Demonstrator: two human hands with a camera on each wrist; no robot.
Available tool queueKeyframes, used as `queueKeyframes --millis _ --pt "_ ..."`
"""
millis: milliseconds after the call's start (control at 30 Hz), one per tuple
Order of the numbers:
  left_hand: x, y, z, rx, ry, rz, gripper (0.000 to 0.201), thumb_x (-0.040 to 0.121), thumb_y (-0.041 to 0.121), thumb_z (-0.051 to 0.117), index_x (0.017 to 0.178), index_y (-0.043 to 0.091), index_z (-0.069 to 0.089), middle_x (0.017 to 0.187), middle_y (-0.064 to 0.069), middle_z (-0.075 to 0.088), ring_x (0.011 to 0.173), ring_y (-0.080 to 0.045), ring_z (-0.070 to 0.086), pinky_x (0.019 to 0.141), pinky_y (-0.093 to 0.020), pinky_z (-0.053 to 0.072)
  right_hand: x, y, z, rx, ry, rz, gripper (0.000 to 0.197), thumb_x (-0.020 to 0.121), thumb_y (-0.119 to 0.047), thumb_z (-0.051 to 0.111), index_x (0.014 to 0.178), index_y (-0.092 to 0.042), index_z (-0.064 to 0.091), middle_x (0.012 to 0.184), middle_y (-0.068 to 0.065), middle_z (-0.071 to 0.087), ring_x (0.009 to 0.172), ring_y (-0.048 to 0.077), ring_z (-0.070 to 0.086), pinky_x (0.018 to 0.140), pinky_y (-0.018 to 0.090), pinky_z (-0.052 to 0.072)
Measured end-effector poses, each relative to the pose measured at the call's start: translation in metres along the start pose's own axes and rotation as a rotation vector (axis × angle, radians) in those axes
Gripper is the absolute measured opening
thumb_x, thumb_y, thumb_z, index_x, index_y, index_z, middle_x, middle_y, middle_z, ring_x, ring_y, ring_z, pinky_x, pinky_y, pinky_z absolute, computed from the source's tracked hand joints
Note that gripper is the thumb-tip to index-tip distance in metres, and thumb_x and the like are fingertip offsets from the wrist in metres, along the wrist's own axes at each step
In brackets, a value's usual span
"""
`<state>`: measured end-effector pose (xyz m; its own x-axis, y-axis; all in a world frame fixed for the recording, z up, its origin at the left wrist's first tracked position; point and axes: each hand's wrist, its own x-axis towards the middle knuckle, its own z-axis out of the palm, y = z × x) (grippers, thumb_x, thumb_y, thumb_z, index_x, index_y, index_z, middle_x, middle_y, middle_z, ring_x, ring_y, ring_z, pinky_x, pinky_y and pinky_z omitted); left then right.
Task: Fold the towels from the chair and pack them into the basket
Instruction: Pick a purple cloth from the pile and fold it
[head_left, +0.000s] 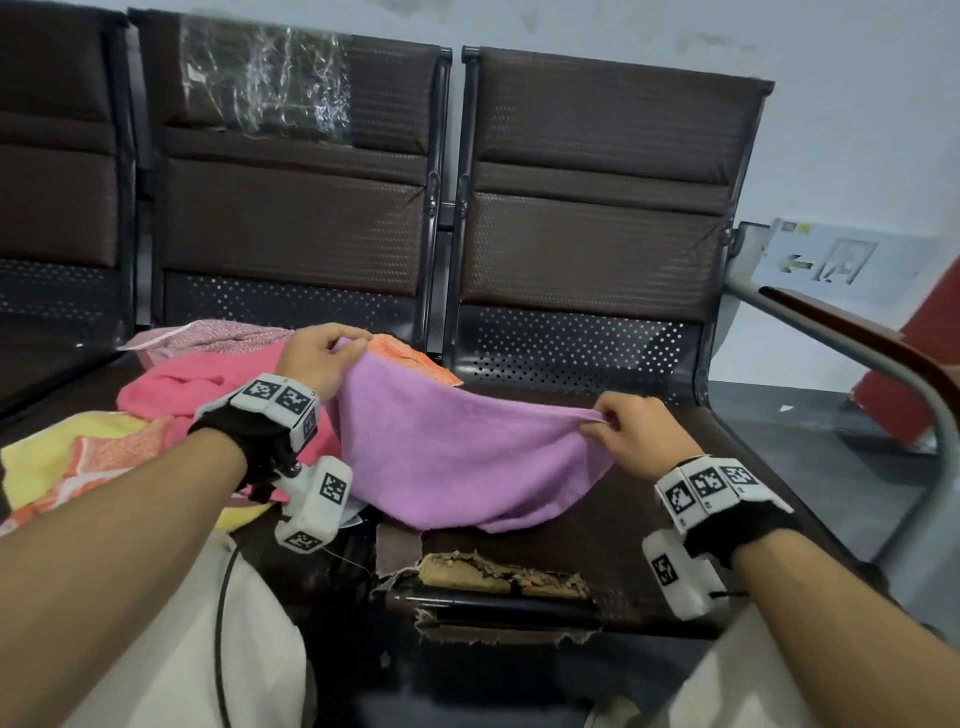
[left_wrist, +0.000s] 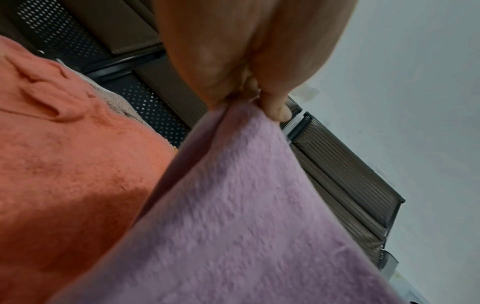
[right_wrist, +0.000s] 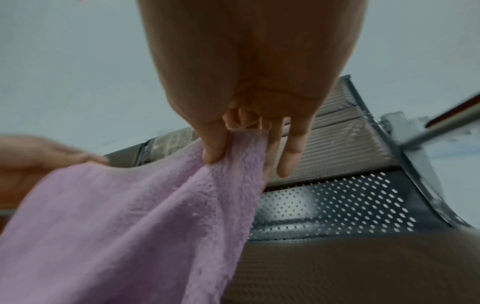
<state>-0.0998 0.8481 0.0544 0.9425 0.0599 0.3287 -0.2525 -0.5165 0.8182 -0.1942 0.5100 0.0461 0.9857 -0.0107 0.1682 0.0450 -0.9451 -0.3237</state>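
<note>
A lilac towel (head_left: 457, 447) hangs stretched between both hands above the brown chair seat (head_left: 649, 525). My left hand (head_left: 324, 353) pinches its far left corner, thumb and fingers closed on the cloth (left_wrist: 241, 144). My right hand (head_left: 628, 423) pinches the right corner, seen close up in the right wrist view as lilac cloth (right_wrist: 145, 216) between thumb and fingers. The towel sags in the middle and its lower edge touches the seat. A pile of other towels lies on the left seat: a coral-pink one (head_left: 208, 382), a yellow and orange one (head_left: 78, 457). No basket is in view.
A row of brown padded chairs (head_left: 597, 171) with perforated metal backs stands against a pale wall. The seat's front edge is torn, with foam showing (head_left: 498, 571). A metal armrest (head_left: 893, 384) rises at the right. An orange patterned cloth (head_left: 410, 358) peeks behind the lilac towel.
</note>
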Motion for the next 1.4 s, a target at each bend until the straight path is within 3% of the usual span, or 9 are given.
queueKeyframes --millis 300,400,600,833,967,1067,1167,1267,1400 --pt "-0.01 0.005 -0.004 0.439 -0.26 0.105 0.022 0.078 0.016 0.075 0.098 0.006 0.074 0.094 -0.011 0.072 0.09 -0.025 0.063 0.081 -0.031 0.047 -0.003 0.019 -0.01 0.416 0.303 0.241 0.012 0.084 -0.013 0.065 0.078 -0.022 0.068 0.078 0.0 0.067 0.079 0.017 0.06 0.071 0.025 0.041" --pt "-0.024 0.021 -0.003 0.449 -0.167 0.154 0.009 0.082 0.02 0.07 0.084 0.012 0.074 0.069 -0.002 0.062 0.077 -0.026 0.06 0.066 -0.028 0.037 -0.005 0.016 -0.014 0.531 0.405 0.242 0.011 0.086 -0.013 0.065 0.078 -0.022 0.066 0.078 -0.001 0.066 0.079 0.016 0.059 0.075 0.028 0.044" --pt "-0.038 0.05 -0.011 0.255 0.023 0.232 0.012 0.087 0.02 0.062 0.084 0.01 0.069 0.083 -0.01 0.07 0.076 -0.025 0.058 0.068 -0.029 0.039 -0.012 0.0 -0.037 1.106 0.635 0.207 0.015 0.085 -0.012 0.068 0.071 -0.019 0.068 0.069 -0.007 0.063 0.066 0.004 0.055 0.068 0.022 0.045" --pt "-0.026 0.105 -0.038 0.021 0.288 0.22 0.016 0.091 0.017 0.055 0.091 0.004 0.064 0.091 -0.017 0.067 0.088 -0.032 0.059 0.073 -0.031 0.037 0.001 -0.014 -0.092 0.864 0.767 0.15 0.024 0.082 -0.019 0.072 0.062 -0.028 0.061 0.067 -0.017 0.063 0.062 -0.004 0.055 0.07 0.022 0.046" --pt "-0.007 0.121 -0.05 -0.038 0.394 0.228 0.015 0.09 0.015 0.054 0.094 0.004 0.064 0.096 -0.017 0.068 0.093 -0.031 0.058 0.074 -0.027 0.035 0.016 -0.022 -0.127 0.808 0.843 0.03 0.019 0.085 -0.011 0.067 0.068 -0.017 0.064 0.072 -0.014 0.065 0.071 -0.001 0.057 0.072 0.013 0.045" --pt "-0.002 0.112 -0.039 -0.025 0.354 0.174 0.013 0.089 0.013 0.054 0.092 0.005 0.064 0.093 -0.016 0.068 0.089 -0.029 0.058 0.07 -0.024 0.033 0.021 -0.017 -0.119 0.727 0.837 0.072 0.014 0.088 -0.008 0.063 0.079 0.002 0.066 0.085 0.004 0.066 0.085 0.012 0.058 0.075 0.013 0.04" --pt "0.002 0.093 -0.022 -0.023 0.29 0.122 0.011 0.089 0.014 0.055 0.089 0.008 0.064 0.091 -0.012 0.066 0.083 -0.023 0.053 0.068 -0.021 0.031 0.026 -0.005 -0.091 0.724 0.797 0.19 0.018 0.089 -0.014 0.062 0.073 -0.007 0.063 0.084 0.0 0.065 0.086 0.01 0.057 0.075 0.016 0.038" --pt "0.008 0.076 -0.004 -0.02 0.207 0.098 0.011 0.09 0.014 0.056 0.091 0.007 0.064 0.093 -0.012 0.066 0.087 -0.024 0.056 0.074 -0.026 0.037 0.034 0.014 -0.063 0.762 0.739 0.29 0.027 0.088 -0.02 0.063 0.074 0.004 0.061 0.077 -0.003 0.062 0.081 0.009 0.053 0.073 0.016 0.036" --pt "0.008 0.052 0.026 0.009 0.047 0.102 0.01 0.094 0.015 0.05 0.087 0.014 0.056 0.088 -0.005 0.061 0.084 -0.02 0.051 0.074 -0.026 0.034 0.041 0.037 -0.03 0.767 0.637 0.445 0.024 0.084 -0.019 0.064 0.068 -0.001 0.061 0.071 0.005 0.057 0.075 0.016 0.05 0.077 0.031 0.045"
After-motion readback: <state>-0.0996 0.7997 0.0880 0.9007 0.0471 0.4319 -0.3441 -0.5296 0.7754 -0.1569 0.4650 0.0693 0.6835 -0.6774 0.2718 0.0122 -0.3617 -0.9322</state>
